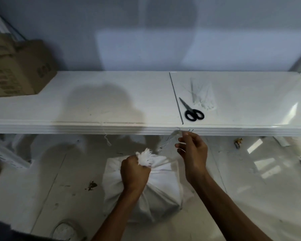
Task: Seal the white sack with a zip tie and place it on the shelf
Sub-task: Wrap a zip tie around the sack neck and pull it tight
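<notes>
**A:** Where is the sack, and what are your hands doing with it?

**B:** The white sack (146,193) sits on the floor right in front of you, below the front edge of the shelf (94,101). Your left hand (135,173) is clenched around its gathered neck, so the frayed top sticks up out of your fist. That fist keeps the mouth bunched tight, ready for tying.

**A:** And the right hand?

**B:** Your right hand (193,152) is raised just beside the neck, fingers pinched on a thin pale strip, which looks like the zip tie (169,141). It runs slanting up toward the shelf edge; it is blurred, so you cannot tell whether it loops the neck yet.

**A:** What else is near?

**B:** On the shelf above your right hand lie black-handled scissors (191,109), probably for trimming the tail, and just behind them a loose pile of spare ties (201,96). A cardboard box (19,66) stands at the far left, leaving the middle open for the sack.
</notes>
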`<state>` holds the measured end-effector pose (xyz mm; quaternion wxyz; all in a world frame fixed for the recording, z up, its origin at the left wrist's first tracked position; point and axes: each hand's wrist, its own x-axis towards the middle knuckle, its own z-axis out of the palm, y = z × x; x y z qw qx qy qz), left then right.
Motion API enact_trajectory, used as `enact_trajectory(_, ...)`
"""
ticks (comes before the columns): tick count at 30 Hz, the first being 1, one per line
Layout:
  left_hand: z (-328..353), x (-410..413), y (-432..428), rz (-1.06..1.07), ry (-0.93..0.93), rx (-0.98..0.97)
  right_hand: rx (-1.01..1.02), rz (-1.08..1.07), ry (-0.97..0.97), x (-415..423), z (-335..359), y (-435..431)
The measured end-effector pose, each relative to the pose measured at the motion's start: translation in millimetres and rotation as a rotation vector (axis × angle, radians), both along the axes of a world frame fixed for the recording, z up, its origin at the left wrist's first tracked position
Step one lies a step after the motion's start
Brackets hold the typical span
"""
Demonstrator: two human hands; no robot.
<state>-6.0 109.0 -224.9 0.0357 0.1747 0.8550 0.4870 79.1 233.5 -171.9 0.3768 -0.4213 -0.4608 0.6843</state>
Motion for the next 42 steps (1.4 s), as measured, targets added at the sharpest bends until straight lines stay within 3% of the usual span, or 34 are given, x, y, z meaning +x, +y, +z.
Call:
enact_trajectory(8,-7,9,5,0.028,-0.130,0.053,0.161,-0.279,-0.172,-15,18,63)
enact_trajectory(21,-4,23,12,0.089,-0.340,0.106,0.284,-0.380,-0.412,-40,33,107)
enact_trajectory(32,9,15,19,0.031,-0.192,0.114,0.221,-0.277,-0.670,-57,35,136)
enact_trajectory(42,5,16,21,0.000,-0.226,0.094,0.251,-0.208,-0.770,-58,35,145)
